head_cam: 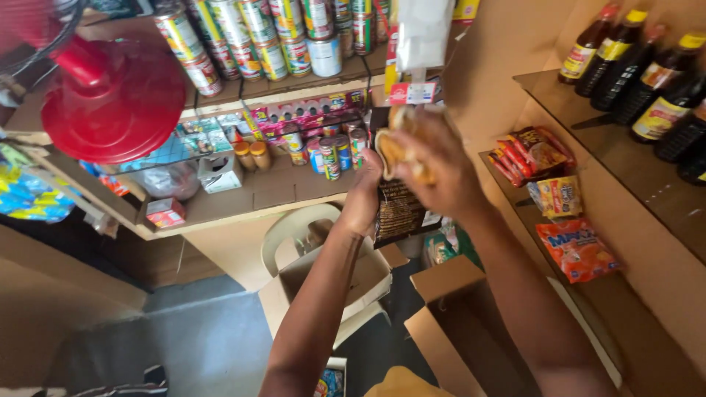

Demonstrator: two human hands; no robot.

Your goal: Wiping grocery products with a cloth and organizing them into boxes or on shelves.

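Both my hands are raised in front of the shelves, holding a dark brown strip of sachet packets that hangs down between them. My left hand grips its left edge. My right hand is closed over its top, fingers blurred by motion, with a yellow-orange packet showing under them. A white plastic packet hangs just above my right hand.
Stacked tins fill the top shelf, small cans and jars the lower one. A red fan stands left. Dark sauce bottles and snack packets sit on right shelves. Open cardboard boxes and a plastic chair lie below.
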